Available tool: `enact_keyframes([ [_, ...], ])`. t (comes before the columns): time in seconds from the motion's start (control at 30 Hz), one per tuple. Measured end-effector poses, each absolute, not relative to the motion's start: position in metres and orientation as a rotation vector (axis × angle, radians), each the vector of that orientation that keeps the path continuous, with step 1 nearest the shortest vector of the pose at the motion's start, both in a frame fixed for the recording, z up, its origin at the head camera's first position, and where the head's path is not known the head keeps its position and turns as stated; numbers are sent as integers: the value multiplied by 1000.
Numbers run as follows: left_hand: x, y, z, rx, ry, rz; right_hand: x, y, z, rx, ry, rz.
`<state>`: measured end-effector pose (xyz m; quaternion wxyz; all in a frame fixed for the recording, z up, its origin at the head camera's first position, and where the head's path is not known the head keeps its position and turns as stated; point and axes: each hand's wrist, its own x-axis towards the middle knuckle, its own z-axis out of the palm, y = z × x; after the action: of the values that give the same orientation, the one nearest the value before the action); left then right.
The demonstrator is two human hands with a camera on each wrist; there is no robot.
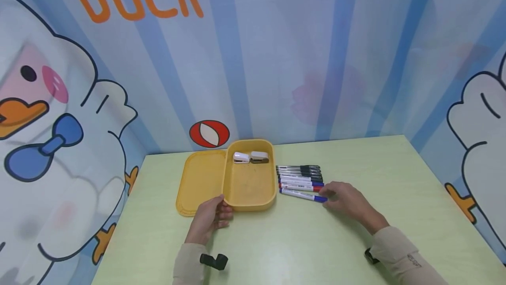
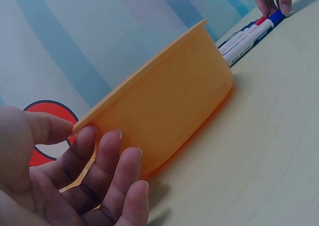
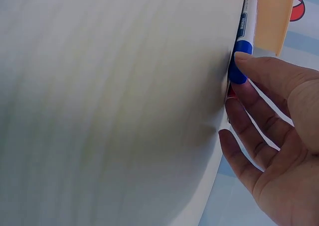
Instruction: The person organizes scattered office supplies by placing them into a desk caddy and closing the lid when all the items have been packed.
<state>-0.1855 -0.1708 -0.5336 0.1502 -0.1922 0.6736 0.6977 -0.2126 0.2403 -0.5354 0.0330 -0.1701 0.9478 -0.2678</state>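
Observation:
A yellow plastic box (image 1: 251, 186) stands on the table, and my left hand (image 1: 211, 220) pinches its near left rim between thumb and index finger. In the left wrist view the other fingers curve in front of the box's wall (image 2: 169, 96). My right hand (image 1: 348, 199) is at the blue-capped white marker (image 1: 298, 194) lying nearest me. The right wrist view shows thumb and index finger pinching the blue cap (image 3: 240, 66), with the remaining fingers spread loosely. Behind that marker lie a red-capped marker (image 1: 296, 187) and another blue-capped one.
Two small staplers, one whitish-pink (image 1: 241, 157) and one grey-white (image 1: 259, 156), sit at the far end inside the box. The yellow lid (image 1: 201, 179) lies flat at its left. Several black pens (image 1: 296, 171) line up right of the box. A printed curtain (image 1: 276, 56) hangs behind the table.

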Motion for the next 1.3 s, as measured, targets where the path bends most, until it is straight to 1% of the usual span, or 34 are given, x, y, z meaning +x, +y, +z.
enact_keyframes([
  [0.33,-186,-169,-536,-567,1955,2006,-212,237,-534,-512,2920,-766],
  [0.93,-186,-168,-535,-591,1967,1993,-214,237,-537,-588,2903,-801],
  [1.3,-187,-169,-536,-590,1948,1984,-212,243,-529,-459,2803,-1001],
])
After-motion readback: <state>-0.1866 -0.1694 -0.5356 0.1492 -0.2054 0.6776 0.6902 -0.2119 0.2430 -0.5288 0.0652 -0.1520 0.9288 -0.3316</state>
